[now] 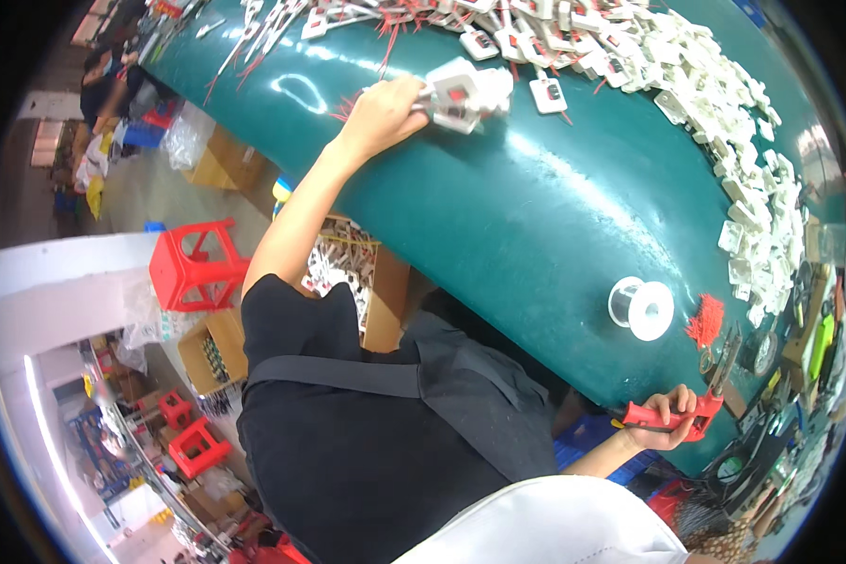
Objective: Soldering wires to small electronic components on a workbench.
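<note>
My left hand reaches over the far left part of the table, its fingers wrapped round the cables of a bunch of white plastic housings with red and dark parts. The bunch is smeared by motion. My right hand, down at the near right edge, grips a red soldering gun by its handle. Its metal nose points away from me. Close by stand a spool of silvery wire and a small bundle of short red wires.
White housings lie heaped along the far and right side of the green table. Tools and a tape roll crowd the right end. Left of the table are a red stool and an open carton of white parts.
</note>
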Available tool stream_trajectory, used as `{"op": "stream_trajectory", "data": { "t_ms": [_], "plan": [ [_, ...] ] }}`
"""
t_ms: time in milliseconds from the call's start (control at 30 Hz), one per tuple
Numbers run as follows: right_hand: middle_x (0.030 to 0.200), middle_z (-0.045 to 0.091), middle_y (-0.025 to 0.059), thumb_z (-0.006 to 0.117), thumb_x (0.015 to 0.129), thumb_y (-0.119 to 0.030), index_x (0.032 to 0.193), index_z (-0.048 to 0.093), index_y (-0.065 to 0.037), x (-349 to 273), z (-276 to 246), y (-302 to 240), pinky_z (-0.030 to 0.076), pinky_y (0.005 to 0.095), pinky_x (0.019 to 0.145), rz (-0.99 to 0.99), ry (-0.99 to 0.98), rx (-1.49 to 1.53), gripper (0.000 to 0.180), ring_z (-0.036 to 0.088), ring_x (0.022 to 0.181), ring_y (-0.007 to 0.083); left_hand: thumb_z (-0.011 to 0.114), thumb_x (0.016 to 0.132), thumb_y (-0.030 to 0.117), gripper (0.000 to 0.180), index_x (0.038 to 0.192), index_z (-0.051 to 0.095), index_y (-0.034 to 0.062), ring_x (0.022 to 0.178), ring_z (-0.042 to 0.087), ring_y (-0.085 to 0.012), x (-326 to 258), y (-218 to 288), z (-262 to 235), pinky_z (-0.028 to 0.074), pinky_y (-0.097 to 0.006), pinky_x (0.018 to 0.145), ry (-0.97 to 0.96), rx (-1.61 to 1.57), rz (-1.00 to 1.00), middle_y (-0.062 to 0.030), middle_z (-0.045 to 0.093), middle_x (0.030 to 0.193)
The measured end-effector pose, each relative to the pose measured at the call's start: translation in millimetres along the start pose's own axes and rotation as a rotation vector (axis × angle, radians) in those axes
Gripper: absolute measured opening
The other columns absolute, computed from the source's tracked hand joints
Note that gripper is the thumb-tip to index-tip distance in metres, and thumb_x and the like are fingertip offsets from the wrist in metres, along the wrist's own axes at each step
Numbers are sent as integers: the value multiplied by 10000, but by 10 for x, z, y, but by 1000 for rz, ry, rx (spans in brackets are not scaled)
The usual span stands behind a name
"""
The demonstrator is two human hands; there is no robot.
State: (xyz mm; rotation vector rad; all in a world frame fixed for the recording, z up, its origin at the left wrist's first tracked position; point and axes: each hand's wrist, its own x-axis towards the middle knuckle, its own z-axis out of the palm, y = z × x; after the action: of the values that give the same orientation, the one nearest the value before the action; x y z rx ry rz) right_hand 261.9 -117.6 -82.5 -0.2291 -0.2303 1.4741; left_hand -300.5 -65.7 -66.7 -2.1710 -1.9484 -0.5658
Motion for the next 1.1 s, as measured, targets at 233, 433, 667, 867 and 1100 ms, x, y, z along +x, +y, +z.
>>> {"op": "stream_trajectory", "data": {
  "t_ms": [233,433,667,867,1100],
  "plan": [
    [862,470,-7,626,758,-19,897,441,-58,52,81,125,468,168,489,114,8,13,235,446,793,94,545,878,112,272,1118,466,11,804,551,-181,-1685,385,-864,476,-326,670,825,-409,-706,-80,543,1020],
    [876,486,-4,633,749,-14,951,465,-58,80,51,34,481,162,494,164,9,-15,266,465,800,81,531,860,109,293,1125,460,5,867,604,-295,-3961,756,-2,463,-381,782,594,-57,-1349,-160,592,1036],
    [887,476,21,631,761,-15,1001,456,-32,83,27,3,475,165,504,151,-38,-133,297,476,813,96,527,820,283,409,1114,456,6,878,602,-427,-4614,947,878,449,-474,801,25,-141,-1728,-271,611,966],
    [888,480,25,622,761,-10,1034,464,-29,29,84,18,467,176,512,141,-41,-127,316,473,836,103,545,794,415,677,1317,367,24,1183,442,-396,-4752,484,1363,343,-527,962,-427,195,-1320,-244,445,1306],
    [862,419,15,539,824,-16,1120,415,-42,18,74,194,436,180,521,96,-39,-106,323,415,806,106,600,810,389,437,926,556,-30,877,553,-431,-4449,748,1680,442,-485,770,-296,-76,-1189,-270,571,880]
  ]
}}
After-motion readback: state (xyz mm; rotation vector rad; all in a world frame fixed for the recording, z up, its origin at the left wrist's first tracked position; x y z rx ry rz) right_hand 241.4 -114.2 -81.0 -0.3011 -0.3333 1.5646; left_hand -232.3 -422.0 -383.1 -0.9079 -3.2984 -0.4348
